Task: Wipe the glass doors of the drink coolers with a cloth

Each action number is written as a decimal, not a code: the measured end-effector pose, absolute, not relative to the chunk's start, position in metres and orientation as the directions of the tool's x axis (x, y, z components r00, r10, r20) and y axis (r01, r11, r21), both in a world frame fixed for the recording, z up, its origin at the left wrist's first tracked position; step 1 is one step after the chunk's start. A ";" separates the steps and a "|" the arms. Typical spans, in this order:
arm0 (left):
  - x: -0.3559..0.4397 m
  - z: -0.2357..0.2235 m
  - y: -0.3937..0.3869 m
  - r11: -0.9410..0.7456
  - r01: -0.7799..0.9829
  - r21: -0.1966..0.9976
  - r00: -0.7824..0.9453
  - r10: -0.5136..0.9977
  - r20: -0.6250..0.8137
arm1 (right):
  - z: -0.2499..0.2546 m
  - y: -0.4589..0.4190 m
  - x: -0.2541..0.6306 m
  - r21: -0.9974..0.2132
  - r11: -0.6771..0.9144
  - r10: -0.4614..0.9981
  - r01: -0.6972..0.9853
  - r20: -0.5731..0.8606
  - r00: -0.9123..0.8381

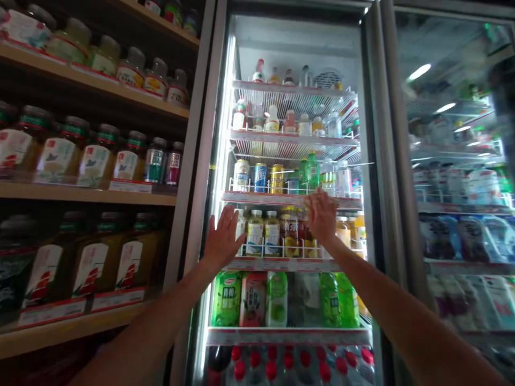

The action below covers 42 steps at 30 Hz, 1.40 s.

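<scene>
Both arms reach toward a tall lit drinks fridge (298,33). My left hand (224,236) is raised near its left frame, fingers apart and holding nothing. Just right of those fingertips stand pale-labelled bottles (255,236) on a wire-fronted shelf. My right hand (321,215) is up in front of the shelf edge (265,198), fingers stretched upward, slightly blurred, with nothing seen in it. Behind and above it are green bottles (312,170); a gold can (277,178) and a blue can (260,177) stand to the left. Whether either hand touches glass, I cannot tell.
Wooden shelves (80,192) with rows of bottles stand at the left. Another glass-fronted fridge (454,209) is on the right. Green cartons and bottles (277,300) fill the lower shelf, above several red-capped bottles (271,371).
</scene>
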<state>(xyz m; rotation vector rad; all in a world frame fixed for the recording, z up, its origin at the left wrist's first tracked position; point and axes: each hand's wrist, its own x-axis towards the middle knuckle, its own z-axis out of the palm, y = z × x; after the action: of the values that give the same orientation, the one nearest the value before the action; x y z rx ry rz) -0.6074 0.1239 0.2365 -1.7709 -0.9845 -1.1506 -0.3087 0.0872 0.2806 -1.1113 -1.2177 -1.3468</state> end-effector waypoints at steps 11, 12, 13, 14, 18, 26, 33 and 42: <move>-0.547 0.238 0.125 -0.431 0.880 -0.197 0.307 0.201 0.930 | 0.273 0.068 -0.209 -0.265 -0.047 -0.172 0.963 0.952 0.254; -0.545 0.237 0.125 -0.439 0.879 -0.188 0.297 0.195 0.935 | 0.269 0.070 -0.219 -0.237 -0.037 -0.162 0.971 0.960 0.228; -0.543 0.236 0.126 -0.448 0.876 -0.179 0.287 0.186 0.940 | 0.264 0.073 -0.234 -0.176 -0.030 -0.132 0.984 0.976 0.171; -0.541 0.235 0.125 -0.456 0.874 -0.168 0.276 0.180 0.944 | 0.256 0.075 -0.253 -0.088 -0.023 -0.081 0.996 0.993 0.086; -0.535 0.227 0.118 -0.460 0.878 -0.136 0.262 0.223 0.939 | 0.220 0.080 -0.322 0.387 0.095 0.174 0.917 0.901 -0.398; -0.547 0.184 0.110 -0.442 0.852 -0.281 0.420 0.254 0.871 | 0.195 0.065 -0.232 -0.112 -0.005 -0.102 0.994 0.989 0.111; -0.534 0.173 0.117 -0.471 0.855 -0.219 0.350 0.210 0.913 | 0.159 0.072 -0.282 0.007 0.001 -0.058 1.000 0.998 -0.007; -0.546 0.144 0.114 -0.485 0.843 -0.234 0.383 0.235 0.894 | 0.143 0.059 -0.229 -0.138 -0.017 -0.060 0.990 0.989 0.136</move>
<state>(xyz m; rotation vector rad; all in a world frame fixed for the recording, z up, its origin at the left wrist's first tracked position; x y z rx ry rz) -0.5456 0.1140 0.1441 -1.9350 -0.9264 -1.0933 -0.2285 0.0588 0.1435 -1.2435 -1.0548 -1.1502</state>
